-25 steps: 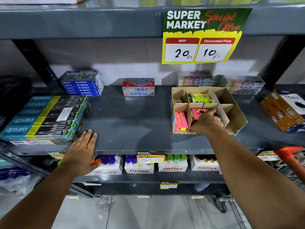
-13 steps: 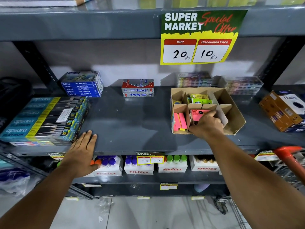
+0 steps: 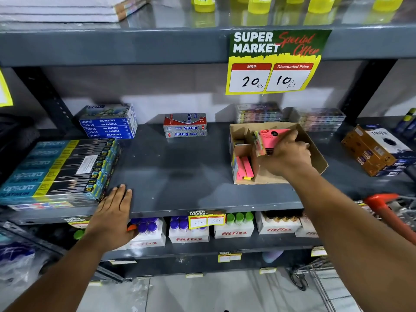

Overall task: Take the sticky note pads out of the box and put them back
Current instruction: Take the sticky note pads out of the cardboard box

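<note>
The right hand (image 3: 284,155) grips a pink pad (image 3: 273,137) just above the box (image 3: 319,158); the left hand (image 3: 112,208) lies flat, open, left of it. Catching a divider could tip the box.

We are in a shop's stationery aisle. Grey metal shelves (image 3: 202,176) carry stacked boxes of oil pastels (image 3: 109,122) and pencils (image 3: 58,170). A "Super Market Special Offer" price sign (image 3: 274,61) hangs above, with small price tags (image 3: 206,220) on shelf edges.
</note>
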The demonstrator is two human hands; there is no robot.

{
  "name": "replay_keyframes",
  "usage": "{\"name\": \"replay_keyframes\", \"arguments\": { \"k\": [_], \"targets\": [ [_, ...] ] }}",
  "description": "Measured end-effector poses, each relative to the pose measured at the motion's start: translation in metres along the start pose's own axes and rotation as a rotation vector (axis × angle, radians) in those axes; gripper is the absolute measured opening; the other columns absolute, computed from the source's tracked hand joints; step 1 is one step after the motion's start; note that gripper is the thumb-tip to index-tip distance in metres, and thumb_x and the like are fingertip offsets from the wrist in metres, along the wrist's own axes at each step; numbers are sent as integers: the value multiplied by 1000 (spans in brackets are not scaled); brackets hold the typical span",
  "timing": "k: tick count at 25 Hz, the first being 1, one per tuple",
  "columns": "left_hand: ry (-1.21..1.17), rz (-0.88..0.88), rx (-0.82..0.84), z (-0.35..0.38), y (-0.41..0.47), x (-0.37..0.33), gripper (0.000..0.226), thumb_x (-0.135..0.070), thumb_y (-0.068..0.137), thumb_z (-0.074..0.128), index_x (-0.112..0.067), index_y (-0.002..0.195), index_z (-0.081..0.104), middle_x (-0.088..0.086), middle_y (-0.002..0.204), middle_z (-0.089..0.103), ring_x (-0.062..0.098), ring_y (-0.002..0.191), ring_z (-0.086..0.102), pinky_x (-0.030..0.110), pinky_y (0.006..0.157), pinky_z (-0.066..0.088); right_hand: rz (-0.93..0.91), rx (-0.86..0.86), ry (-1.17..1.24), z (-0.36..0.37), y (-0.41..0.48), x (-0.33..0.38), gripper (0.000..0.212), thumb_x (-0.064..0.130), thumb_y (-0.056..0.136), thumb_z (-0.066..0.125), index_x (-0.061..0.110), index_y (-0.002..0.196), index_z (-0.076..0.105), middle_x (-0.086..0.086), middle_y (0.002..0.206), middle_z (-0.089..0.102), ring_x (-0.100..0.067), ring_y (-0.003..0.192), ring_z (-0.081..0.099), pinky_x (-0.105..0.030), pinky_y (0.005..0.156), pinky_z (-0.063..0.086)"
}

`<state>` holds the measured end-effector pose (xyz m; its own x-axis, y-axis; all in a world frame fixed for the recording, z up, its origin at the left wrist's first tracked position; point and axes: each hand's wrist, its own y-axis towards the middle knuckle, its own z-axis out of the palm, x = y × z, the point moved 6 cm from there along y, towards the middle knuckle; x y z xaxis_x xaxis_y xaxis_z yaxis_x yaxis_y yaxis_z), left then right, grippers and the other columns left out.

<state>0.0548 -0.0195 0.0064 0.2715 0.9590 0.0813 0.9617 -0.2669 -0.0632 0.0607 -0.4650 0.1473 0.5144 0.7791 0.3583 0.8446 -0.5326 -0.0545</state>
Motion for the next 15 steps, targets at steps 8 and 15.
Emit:
{"name": "replay_keyframes", "arguments": {
  "k": [8,15],
  "targets": [
    [-43,-30,48,-6,-1,-5,121,-67,75,59,-6,145,-19,14,152,-27,31,146,-11,41,119,3,-161,-16,65,6,-30,92,111,48,66,74,-1,146,15,-26,131,51,-43,122,49,-43,97,44],
    [-68,5,60,-9,-2,-4,123,-65,68,62,-4,149,-9,17,155,-19,37,146,-6,43,118,7,-137,105,102,73,-68,133,118,40,71,76,2,152,-1,-27,136,45,-43,126,46,-44,103,40]
  ]
}}
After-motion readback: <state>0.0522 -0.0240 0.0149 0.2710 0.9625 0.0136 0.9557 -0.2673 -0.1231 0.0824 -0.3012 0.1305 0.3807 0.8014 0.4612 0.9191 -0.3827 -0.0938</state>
